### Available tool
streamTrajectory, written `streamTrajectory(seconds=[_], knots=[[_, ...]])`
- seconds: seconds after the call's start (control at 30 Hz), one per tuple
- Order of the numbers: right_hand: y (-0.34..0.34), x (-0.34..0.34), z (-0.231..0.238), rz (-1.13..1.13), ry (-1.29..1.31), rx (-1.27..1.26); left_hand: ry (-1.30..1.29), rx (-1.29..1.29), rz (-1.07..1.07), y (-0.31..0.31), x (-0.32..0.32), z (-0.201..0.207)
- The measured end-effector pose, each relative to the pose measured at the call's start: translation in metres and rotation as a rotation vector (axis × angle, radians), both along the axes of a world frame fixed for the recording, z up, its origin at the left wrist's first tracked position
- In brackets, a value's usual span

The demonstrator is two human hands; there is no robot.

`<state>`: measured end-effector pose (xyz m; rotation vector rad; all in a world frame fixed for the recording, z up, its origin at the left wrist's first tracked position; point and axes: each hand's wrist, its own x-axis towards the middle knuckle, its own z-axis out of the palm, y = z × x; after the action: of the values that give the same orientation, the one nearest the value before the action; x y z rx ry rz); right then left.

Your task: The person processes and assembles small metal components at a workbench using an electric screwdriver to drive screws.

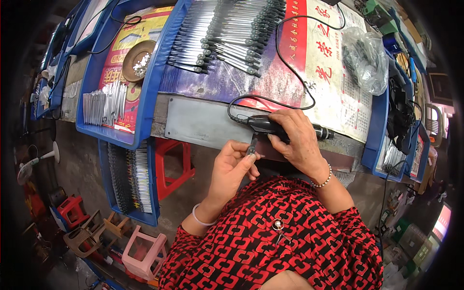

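Observation:
At the front edge of the bench, my right hand is closed over a black corded power tool, apparently an electric screwdriver. Its cord leaves from the left end, and its ringed nose sticks out to the right of my fingers. Just left of and below it, my left hand pinches a small dark slim part between thumb and fingers. The part's upper end comes close to the tool's underside; whether they touch, I cannot tell. Beneath the tool lies a grey metal plate on the bench edge.
Rows of slim metal pieces with black ends cover the bench's far side. A blue tray at left holds metal strips and a round bowl of small parts. A plastic bag and another blue tray are at right. The black cord loops across.

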<state>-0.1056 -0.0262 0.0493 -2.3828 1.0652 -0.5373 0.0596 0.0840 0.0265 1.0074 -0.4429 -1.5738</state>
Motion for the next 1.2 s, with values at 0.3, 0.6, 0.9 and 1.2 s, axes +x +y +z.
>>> streamTrajectory(seconds=[0.3, 0.6, 0.9, 1.2], knots=[[-0.012, -0.025, 0.003, -0.018, 0.256, -0.055, 0.025, 0.039, -0.019, -0.010, -0.008, 0.005], [-0.016, -0.068, 0.060, -0.326, -0.710, 0.062, 0.066, 0.049, -0.059, -0.027, -0.021, 0.008], [0.005, -0.047, 0.087, 0.081, -1.404, 0.087, 0.009, 0.031, -0.168, -0.056, -0.046, 0.018], [-0.008, -0.045, 0.078, 0.317, -1.253, -0.023, 0.027, 0.026, -0.202, -0.065, -0.059, 0.021]])
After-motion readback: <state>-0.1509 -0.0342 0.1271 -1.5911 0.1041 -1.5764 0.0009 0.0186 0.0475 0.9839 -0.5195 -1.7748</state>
